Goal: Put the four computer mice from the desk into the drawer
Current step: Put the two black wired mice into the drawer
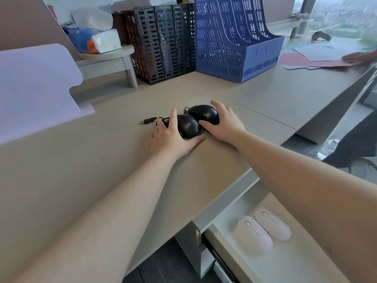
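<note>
Two black wired mice lie side by side on the beige desk (102,160). My left hand (171,137) cups the nearer black mouse (188,126) from its left. My right hand (226,123) wraps the farther black mouse (204,114) from its right. Both mice rest on the desk. A cable with a USB plug (147,120) trails to the left. Two pale pink mice (255,234) (274,226) lie together in the open drawer (285,262) at the lower right, under my right forearm.
A black mesh file rack (163,43) and a blue file rack (234,41) stand at the back of the desk. A lilac panel (34,88) is on the left beside a small grey shelf (110,62). Papers and another person's hand (355,57) are far right.
</note>
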